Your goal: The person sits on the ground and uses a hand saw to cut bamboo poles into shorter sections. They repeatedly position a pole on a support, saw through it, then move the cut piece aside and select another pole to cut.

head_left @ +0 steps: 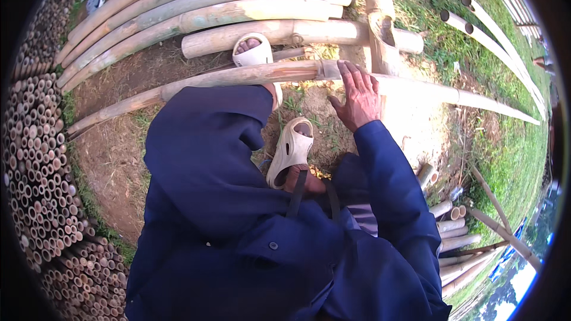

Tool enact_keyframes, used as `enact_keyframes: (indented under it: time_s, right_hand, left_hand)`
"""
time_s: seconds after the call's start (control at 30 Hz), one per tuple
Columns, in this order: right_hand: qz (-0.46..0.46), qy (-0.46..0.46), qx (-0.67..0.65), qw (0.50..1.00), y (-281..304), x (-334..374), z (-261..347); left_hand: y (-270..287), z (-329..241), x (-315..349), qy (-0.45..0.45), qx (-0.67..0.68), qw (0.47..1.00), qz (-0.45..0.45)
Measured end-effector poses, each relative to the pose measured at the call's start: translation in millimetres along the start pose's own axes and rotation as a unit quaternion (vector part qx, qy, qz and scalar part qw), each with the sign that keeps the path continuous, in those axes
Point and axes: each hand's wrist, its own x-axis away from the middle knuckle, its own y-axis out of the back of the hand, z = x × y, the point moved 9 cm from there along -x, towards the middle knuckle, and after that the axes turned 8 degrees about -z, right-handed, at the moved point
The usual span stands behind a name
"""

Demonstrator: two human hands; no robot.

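Right hand (362,100), fingers extended, apparently steadies the bamboo pole (291,71); shifting it next calls for gripping; left hand unseen

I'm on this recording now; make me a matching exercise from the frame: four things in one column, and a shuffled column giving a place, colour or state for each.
Things
1. Right hand
2. Sleeve
3. Sandals
4. Bamboo stack

Place, colour or state
A. At the far left, with round cut ends showing
B. Cream, open-toed, worn on the feet
C. Laid open on a long pole
D. Dark blue

Right pairs: 1-C, 2-D, 3-B, 4-A
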Motion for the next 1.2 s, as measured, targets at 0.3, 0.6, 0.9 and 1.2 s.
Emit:
enact_keyframes:
  time_s: [0.3, 0.6, 0.9, 1.2]
  right_hand:
    - [0.237, 0.085, 0.093, 0.963, -96, -62, 10]
    - [0.011, 0.143, 0.054, 0.988, 17, -77, 34]
    - [-0.028, 0.152, 0.118, 0.981, 100, -56, -13]
    - [-0.042, 0.091, 0.147, 0.984, 96, -95, -29]
  left_hand:
    - [-107, 7, -23, 0.34, 0.467, 0.812, 0.084]
    - [-57, -124, -5, 0.25, 0.629, 0.735, 0.05]
    - [-38, -223, 33, 0.159, 0.666, 0.72, 0.114]
    - [-45, -330, -33, 0.112, 0.645, 0.741, 0.151]
